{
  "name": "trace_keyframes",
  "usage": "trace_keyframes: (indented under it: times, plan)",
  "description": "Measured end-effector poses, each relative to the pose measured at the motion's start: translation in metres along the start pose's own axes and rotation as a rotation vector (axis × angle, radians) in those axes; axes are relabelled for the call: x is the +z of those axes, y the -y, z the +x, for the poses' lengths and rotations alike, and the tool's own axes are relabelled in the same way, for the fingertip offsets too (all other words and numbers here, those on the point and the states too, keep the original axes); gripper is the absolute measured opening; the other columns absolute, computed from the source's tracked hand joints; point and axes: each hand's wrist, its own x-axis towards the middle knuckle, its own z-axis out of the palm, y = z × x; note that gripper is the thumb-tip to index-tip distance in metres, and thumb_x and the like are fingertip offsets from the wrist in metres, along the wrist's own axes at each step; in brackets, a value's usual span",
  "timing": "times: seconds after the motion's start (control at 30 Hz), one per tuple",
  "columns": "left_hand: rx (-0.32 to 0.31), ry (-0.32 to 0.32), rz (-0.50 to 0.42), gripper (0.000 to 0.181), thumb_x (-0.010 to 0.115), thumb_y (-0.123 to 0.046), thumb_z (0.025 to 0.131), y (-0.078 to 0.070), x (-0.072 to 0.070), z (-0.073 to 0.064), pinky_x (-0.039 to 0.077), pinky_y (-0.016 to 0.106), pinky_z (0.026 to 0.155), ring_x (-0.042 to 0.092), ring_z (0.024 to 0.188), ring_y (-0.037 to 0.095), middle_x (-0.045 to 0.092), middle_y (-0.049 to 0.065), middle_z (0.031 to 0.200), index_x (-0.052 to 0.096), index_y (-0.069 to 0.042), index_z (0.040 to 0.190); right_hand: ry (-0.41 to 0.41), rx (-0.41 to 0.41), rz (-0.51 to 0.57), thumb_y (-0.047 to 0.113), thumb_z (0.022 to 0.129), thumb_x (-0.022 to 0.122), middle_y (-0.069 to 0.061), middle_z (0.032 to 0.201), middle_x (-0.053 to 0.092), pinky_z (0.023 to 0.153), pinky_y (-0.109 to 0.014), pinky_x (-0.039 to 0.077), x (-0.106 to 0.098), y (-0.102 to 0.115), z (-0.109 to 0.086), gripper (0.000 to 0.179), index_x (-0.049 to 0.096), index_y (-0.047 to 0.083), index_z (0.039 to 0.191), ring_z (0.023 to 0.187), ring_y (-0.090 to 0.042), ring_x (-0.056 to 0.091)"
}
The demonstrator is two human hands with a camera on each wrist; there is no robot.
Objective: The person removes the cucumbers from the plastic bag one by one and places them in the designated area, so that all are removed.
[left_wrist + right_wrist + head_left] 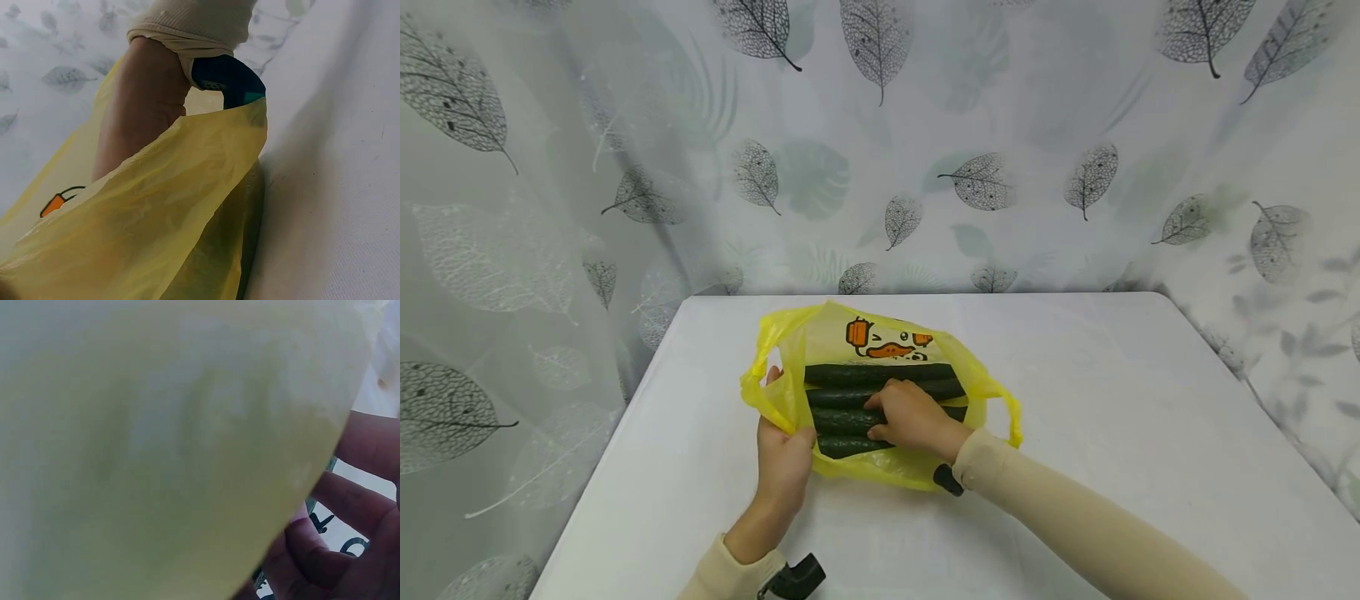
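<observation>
A yellow plastic bag (880,475) with an orange cartoon duck print lies open on the table, its mouth toward me. Inside it, several long dark green cucumbers (846,419) lie side by side, running left to right. My left hand (784,458) grips the bag's left edge, thumb over the rim and the other fingers behind the film. Reaching in from the right, my right hand (917,417) holds one of the middle cucumbers between thumb and fingers. In the left wrist view, the bag film (156,200) hides the right hand's fingers. Blurred film (156,456) fills most of the right wrist view.
The bag stands on a white-covered table (1112,400), near its middle. One bag handle (1015,421) loops out at the right, close to the right sleeve (1060,500). A leaf-patterned curtain (910,150) hangs behind and along both sides of the table.
</observation>
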Motion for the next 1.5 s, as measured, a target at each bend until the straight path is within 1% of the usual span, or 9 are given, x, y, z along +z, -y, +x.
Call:
trace_keyframes:
  times: [0.3,0.5,0.63,0.8,0.9,1.03,1.13,1.37,1.5]
  plan:
    - [-0.011,-0.009,-0.009,0.096,0.04,0.02,0.078,0.0,0.0,0.0,0.035,0.033,0.106,0.037,0.128,0.033,0.035,0.013,0.149,0.012,-0.014,0.162,0.032,0.014,-0.013,0.022,0.089,0.078,-0.008,0.117,0.067,0.103,-0.045,0.042,0.0,0.003,-0.005,0.038,0.07,0.01,0.124,0.113,-0.032,0.058]
    - [-0.007,-0.014,-0.008,0.096,0.04,0.02,0.077,0.002,-0.001,0.0,0.035,0.027,0.1,0.038,0.121,0.027,0.037,0.015,0.148,0.013,-0.013,0.162,0.014,0.019,0.05,0.02,0.091,0.076,-0.005,0.12,0.069,0.098,-0.048,0.047,0.002,-0.001,-0.008,0.034,0.068,0.014,0.123,0.112,-0.03,0.063]
    - [-0.009,-0.018,-0.006,0.096,0.04,0.021,0.076,0.004,-0.001,0.0,0.032,0.03,0.101,0.037,0.12,0.023,0.036,0.013,0.15,0.013,-0.012,0.162,-0.016,0.009,0.091,0.018,0.091,0.076,-0.004,0.119,0.069,0.097,-0.048,0.047,0.006,-0.007,-0.008,0.031,0.069,0.015,0.121,0.11,-0.029,0.064]
    - [-0.026,-0.016,0.013,0.096,0.043,0.02,0.079,0.002,0.001,-0.002,0.032,0.041,0.106,0.037,0.12,0.027,0.035,0.015,0.146,0.012,-0.016,0.162,-0.032,0.007,0.12,0.017,0.09,0.076,-0.005,0.12,0.068,0.1,-0.049,0.045,0.005,-0.009,-0.009,0.032,0.069,0.013,0.122,0.114,-0.029,0.062]
    - [-0.029,-0.021,0.002,0.096,0.045,0.019,0.079,0.0,0.001,-0.002,0.035,0.039,0.106,0.038,0.121,0.028,0.036,0.016,0.144,0.011,-0.016,0.162,-0.027,0.002,0.125,0.015,0.09,0.076,-0.007,0.124,0.067,0.103,-0.049,0.043,0.001,-0.008,-0.01,0.036,0.068,0.011,0.125,0.119,-0.03,0.06]
    - [-0.025,-0.044,-0.03,0.095,0.046,0.018,0.078,-0.001,0.0,-0.002,0.039,0.028,0.098,0.039,0.116,0.025,0.039,0.015,0.14,0.014,-0.014,0.161,-0.014,-0.004,0.143,0.013,0.091,0.074,-0.009,0.128,0.063,0.101,-0.047,0.045,-0.009,-0.006,-0.014,0.04,0.066,0.009,0.13,0.121,-0.03,0.058]
    - [-0.016,-0.051,-0.041,0.095,0.046,0.017,0.077,-0.001,-0.001,-0.001,0.04,0.025,0.095,0.039,0.114,0.023,0.04,0.013,0.137,0.016,-0.014,0.161,-0.017,-0.009,0.175,0.013,0.092,0.073,-0.008,0.13,0.061,0.099,-0.046,0.046,-0.015,-0.007,-0.019,0.042,0.064,0.011,0.133,0.12,-0.029,0.057]
    - [0.006,-0.034,-0.075,0.096,0.044,0.017,0.076,-0.002,-0.001,0.0,0.042,0.023,0.095,0.042,0.116,0.022,0.042,0.008,0.136,0.016,-0.016,0.161,-0.084,-0.077,0.295,0.013,0.092,0.074,-0.002,0.131,0.061,0.097,-0.042,0.047,-0.029,-0.007,-0.033,0.041,0.065,0.014,0.131,0.118,-0.023,0.058]
    - [0.004,-0.03,-0.08,0.096,0.045,0.017,0.075,-0.001,0.0,-0.001,0.041,0.023,0.094,0.039,0.119,0.027,0.04,0.011,0.139,0.015,-0.014,0.161,-0.134,-0.127,0.371,0.012,0.091,0.075,0.0,0.13,0.062,0.097,-0.041,0.047,-0.036,-0.007,-0.041,0.042,0.064,0.014,0.131,0.116,-0.02,0.059]
